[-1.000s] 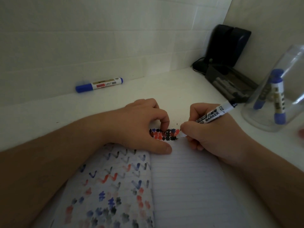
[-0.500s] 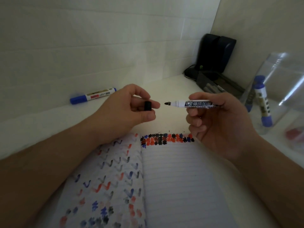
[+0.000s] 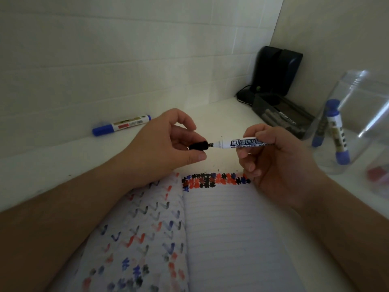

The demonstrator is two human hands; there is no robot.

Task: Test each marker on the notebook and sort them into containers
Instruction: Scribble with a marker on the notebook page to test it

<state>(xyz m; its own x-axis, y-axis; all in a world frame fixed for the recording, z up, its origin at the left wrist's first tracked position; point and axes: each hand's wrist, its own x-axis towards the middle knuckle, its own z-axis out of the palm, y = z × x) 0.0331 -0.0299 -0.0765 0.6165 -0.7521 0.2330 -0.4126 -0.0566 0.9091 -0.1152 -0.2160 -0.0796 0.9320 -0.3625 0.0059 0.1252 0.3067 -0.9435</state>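
Note:
An open lined notebook (image 3: pixel 231 239) lies in front of me, its left page and top edge covered in red, blue and black test marks. My right hand (image 3: pixel 271 161) holds a white whiteboard marker (image 3: pixel 242 142) level above the notebook, tip pointing left. My left hand (image 3: pixel 168 148) pinches the black cap (image 3: pixel 199 146), whose mouth meets the marker's tip. A blue-capped marker (image 3: pixel 122 125) lies on the desk by the back wall. A clear plastic container (image 3: pixel 357 123) at right holds blue markers (image 3: pixel 337 133).
A dark tray (image 3: pixel 282 116) with dark markers sits at the back right, in front of a black device (image 3: pixel 273 72) with a cable. Another clear container with something red (image 3: pixel 379 173) shows at the far right edge. White walls close in behind and on the right.
My right hand lifted the marker off the notebook page and turned it level. My left hand left the page with the black cap, and the cap has now closed onto the tip.

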